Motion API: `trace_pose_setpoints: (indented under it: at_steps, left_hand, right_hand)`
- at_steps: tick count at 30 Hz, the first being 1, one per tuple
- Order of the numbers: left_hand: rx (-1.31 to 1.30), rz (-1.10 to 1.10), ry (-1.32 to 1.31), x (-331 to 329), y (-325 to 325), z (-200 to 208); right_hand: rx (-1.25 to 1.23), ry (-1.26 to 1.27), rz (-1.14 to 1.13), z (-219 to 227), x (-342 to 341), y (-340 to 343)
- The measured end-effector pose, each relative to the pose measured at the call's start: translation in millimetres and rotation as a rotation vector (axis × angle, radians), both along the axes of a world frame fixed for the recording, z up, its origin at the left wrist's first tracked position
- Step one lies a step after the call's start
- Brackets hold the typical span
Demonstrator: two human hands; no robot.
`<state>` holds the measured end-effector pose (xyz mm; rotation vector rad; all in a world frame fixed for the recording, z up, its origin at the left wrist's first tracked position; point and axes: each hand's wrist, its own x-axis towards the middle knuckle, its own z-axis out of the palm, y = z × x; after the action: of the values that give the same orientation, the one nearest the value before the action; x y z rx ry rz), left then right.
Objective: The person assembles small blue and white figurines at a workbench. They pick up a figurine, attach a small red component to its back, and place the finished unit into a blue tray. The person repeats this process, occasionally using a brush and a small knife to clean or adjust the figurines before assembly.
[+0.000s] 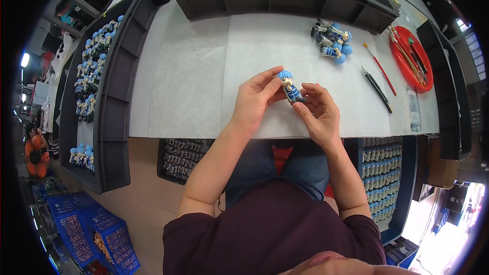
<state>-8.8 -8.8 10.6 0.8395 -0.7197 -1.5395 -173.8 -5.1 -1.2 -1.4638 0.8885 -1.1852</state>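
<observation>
- Left hand (254,95): closed in a pinch on the blue-haired figurine (291,90), with thumb and fingertips at its head and upper body.
- Right hand (322,114): fingers curled, thumb at the feet of the same figurine. Whether this hand grips or merely touches cannot be told, as the fingers partly hide the contact.
- Figurine position: between both hands, above the near part of the white work surface (188,86), tilted with its head toward the upper left and its feet toward the lower right. The body is blue with light bands; the feet are dark.
- Figurine cluster (333,43): several similar blue-haired pieces lying close together on the work surface, beyond the right hand.
- Red-handled brush (383,74): lies on the surface to the right of the cluster, bristles pointing away from the person.
- Black pen-shaped tool (377,89): lies diagonally just beside the brush, on its near side.
- Red oval tray (428,79): located at the right side of the surface; contains several slender-handled tools (410,58).
- Left grey crate (113,81): stands along the left edge of the surface; contains groups of blue-haired figurines (89,76).
- Far grey crate (285,0): spans the far side of the surface; contains further figurines along its far part.
- Lower right crate (400,224): sits below the surface level, beside the person; contains light-coloured, blue-topped pieces (379,178) arranged in rows.
</observation>
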Motion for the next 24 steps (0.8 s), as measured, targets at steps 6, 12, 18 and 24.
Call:
trace_pose_setpoints:
  at_steps: [6, 12, 18, 24]
  left_hand:
    - [-0.007, 0.036, -0.063, -2.1, 0.0, 0.4]
    - [-0.009, 0.04, -0.084, -1.6, 0.4, -0.7]
    - [-0.013, 0.041, -0.104, -4.4, -0.7, 0.1]
    - [-0.013, 0.057, -0.135, -4.0, 0.3, -3.1]
  right_hand:
    - [0.062, -0.059, 0.036, 0.4, -0.9, 0.0]
    - [0.075, -0.068, 0.046, -0.7, 0.0, 0.7]
    - [0.063, -0.066, 0.021, -1.8, -3.4, 0.1]
    - [0.019, 0.003, 0.023, 2.9, -3.2, 0.5]
